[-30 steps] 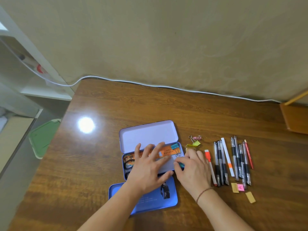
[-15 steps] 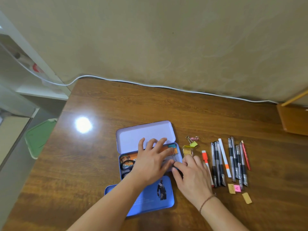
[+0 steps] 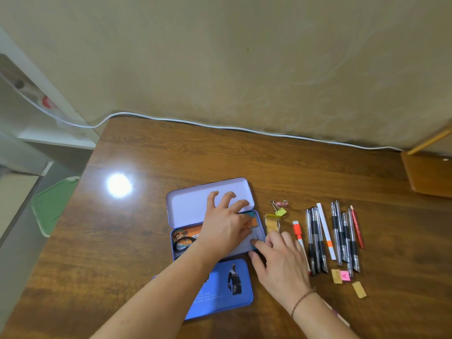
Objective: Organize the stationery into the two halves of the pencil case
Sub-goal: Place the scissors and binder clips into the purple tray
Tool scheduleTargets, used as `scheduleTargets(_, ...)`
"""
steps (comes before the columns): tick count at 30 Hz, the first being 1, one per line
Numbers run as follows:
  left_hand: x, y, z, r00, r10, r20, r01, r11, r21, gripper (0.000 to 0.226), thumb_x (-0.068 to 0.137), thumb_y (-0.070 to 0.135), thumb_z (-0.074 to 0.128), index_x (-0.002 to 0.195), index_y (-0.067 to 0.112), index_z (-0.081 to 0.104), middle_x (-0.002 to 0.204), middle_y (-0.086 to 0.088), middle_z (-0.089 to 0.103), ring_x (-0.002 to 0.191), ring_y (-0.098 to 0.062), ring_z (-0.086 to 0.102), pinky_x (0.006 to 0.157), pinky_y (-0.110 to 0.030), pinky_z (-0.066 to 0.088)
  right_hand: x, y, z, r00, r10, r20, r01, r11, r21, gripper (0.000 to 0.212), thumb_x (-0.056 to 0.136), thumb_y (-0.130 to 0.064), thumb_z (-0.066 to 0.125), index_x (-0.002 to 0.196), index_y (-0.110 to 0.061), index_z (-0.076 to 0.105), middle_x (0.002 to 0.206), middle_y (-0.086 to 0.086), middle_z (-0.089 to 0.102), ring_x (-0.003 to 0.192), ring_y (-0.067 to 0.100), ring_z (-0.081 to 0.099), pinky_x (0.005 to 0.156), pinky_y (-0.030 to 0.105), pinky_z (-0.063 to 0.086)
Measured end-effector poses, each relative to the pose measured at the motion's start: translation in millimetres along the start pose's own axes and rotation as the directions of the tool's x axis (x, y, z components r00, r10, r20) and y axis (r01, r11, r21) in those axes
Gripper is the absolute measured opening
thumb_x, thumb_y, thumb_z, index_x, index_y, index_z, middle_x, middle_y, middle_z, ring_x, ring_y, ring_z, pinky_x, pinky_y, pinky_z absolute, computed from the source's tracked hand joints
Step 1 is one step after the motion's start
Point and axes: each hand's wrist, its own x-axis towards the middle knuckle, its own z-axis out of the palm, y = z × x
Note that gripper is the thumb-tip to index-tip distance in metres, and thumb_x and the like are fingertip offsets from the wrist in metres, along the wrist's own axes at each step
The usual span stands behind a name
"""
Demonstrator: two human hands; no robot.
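Note:
The lavender pencil case (image 3: 193,204) lies open, its lid flat toward the wall and its tray (image 3: 262,232) holding an orange card, a black loop and an orange binder clip (image 3: 254,225). A blue tin half (image 3: 220,289) with a figure printed on it lies in front. My left hand (image 3: 225,226) rests spread across the tray and hinge, holding nothing. My right hand (image 3: 276,263) pinches a small teal clip (image 3: 253,246) at the tray's right front corner. Several black pens (image 3: 315,241), a white marker (image 3: 326,231) and a red pencil (image 3: 357,226) lie in a row to the right.
Between case and pens lie a yellow binder clip (image 3: 280,212), a pink clip (image 3: 282,204), a yellow packet (image 3: 272,223) and an orange-capped pen (image 3: 298,231). Sticky tabs (image 3: 340,275) sit in front of the pens. A white cable (image 3: 220,127) runs along the wall; a wooden board (image 3: 428,174) lies far right.
My left hand has slid away from me, from the tray's middle up onto the hinge and lid. My right hand has stayed at the tray's right front corner with the teal clip.

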Motion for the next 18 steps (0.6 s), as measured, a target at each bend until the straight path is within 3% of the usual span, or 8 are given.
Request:
scheduleTargets(5,0,-3,2,0.999,0.029,-0.027,-0.028,0.999,0.019,0.017,0.077,0.045,0.075,0.088,0.032,0.078,0.105,0.010,0.069,0.105,-0.030,0.060,0.099,-0.055,0.028,0,0,-2,1.000,0.007,-0.004,-0.007,1.000,-0.008,0.032,0.086,-0.047,0.045,0.099,-0.032,0.070,0.079,-0.010,0.048,0.076,0.015,0.045,0.062,0.030,0.040)
scheduleTargets(11,2,-5,8,0.983,0.173,-0.058,-0.161,0.972,0.171,0.024,0.089,0.037,0.058,0.080,0.026,0.078,0.098,0.009,0.070,0.102,-0.028,0.061,0.104,-0.061,0.027,-1,-2,0,1.000,0.007,0.003,-0.007,1.000,-0.027,0.025,0.084,-0.044,0.055,0.098,-0.029,0.070,0.081,-0.008,0.050,0.077,0.016,0.046,0.063,0.031,0.040)
scheduleTargets(18,4,-11,11,0.962,0.227,-0.150,-0.200,0.965,0.172,0.023,0.090,0.038,0.059,0.079,0.028,0.076,0.096,0.008,0.069,0.091,-0.025,0.062,0.105,-0.062,0.030,-2,-5,-2,1.000,0.018,-0.011,-0.019,0.999,-0.049,0.024,0.083,-0.043,0.057,0.097,-0.029,0.070,0.081,-0.007,0.051,0.077,0.017,0.046,0.063,0.032,0.039)
